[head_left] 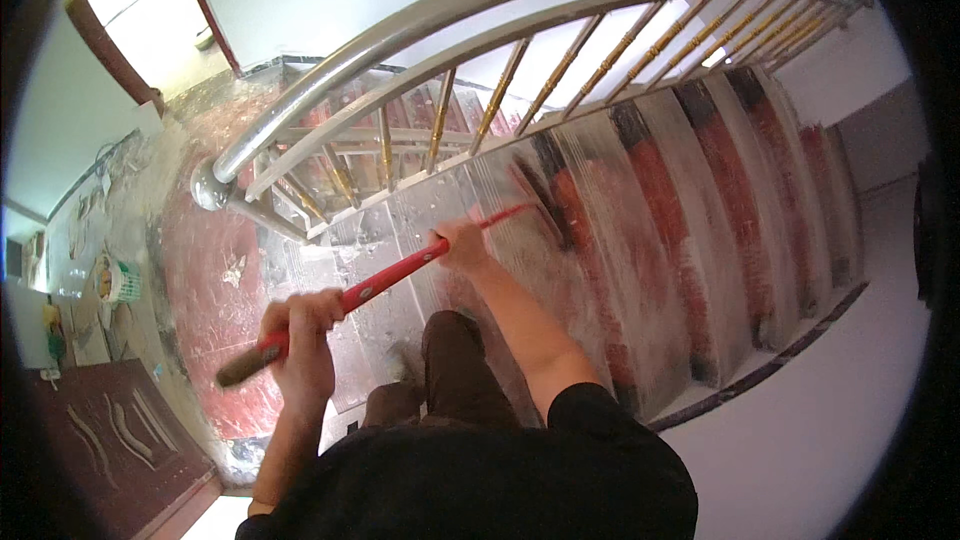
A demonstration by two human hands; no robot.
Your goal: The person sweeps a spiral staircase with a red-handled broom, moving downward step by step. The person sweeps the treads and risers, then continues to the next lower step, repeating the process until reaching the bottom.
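My left hand (302,337) is closed around the red pole (390,274) of a long-handled tool, close to its dark brown end grip. Farther up the same pole, my right hand (459,244) is wrapped around it. The pole slants up and to the right. At its far end a long narrow head (541,201), blurred, rests on or just over a dusty stair tread; whether it is a broom or a squeegee, I cannot tell. The red and grey stair steps (660,195) around it are coated with pale dust.
A metal railing (375,49) with gold-coloured balusters runs along the stairs' upper side. A white wall (787,420) borders the other side. On the landing at left stand a bucket (124,281) and a dark red door (112,435). A doorway opens at upper left.
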